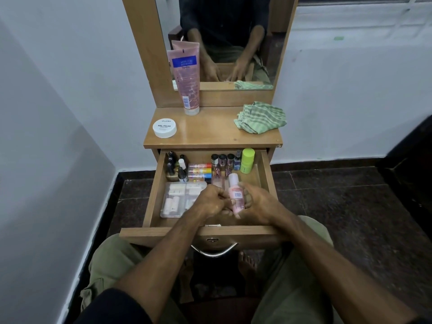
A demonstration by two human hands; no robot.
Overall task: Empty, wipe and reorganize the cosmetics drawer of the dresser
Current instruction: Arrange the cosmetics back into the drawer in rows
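We note the drawer of the dresser pulled fully out, w/ cosmetics inside. Both hands are over its front-right area. Right hand grips a pink bottle, fingers curled round its lower body; bottle is upright, white cap up, label w/ code facing us. Left hand has fingers curled, fingertips touching the bottle's left side approx. at label height; we cannot tell how firmly it holds.

Drawer contents, back row L to R: dark bottles in the back-left corner, a white-capped bottle beside them, three tubes lying stacked w/ red, yellow and blue ends, nail polish bottles w/ dark caps, a small blue bottle, then a lime-green container standing near the right wall. Front-left: a clear tray holding pale pieces, partly hidden by the left wrist.

Dresser top: white round tub marked NAIL POLISH at left, tall pink tube standing cap-down against the mirror frame, green striped cloth crumpled at right, well apart from the tub. Mirror reflects the tube, the cloth and the person's arms.

Metal handle on drawer front, above the person's knees.
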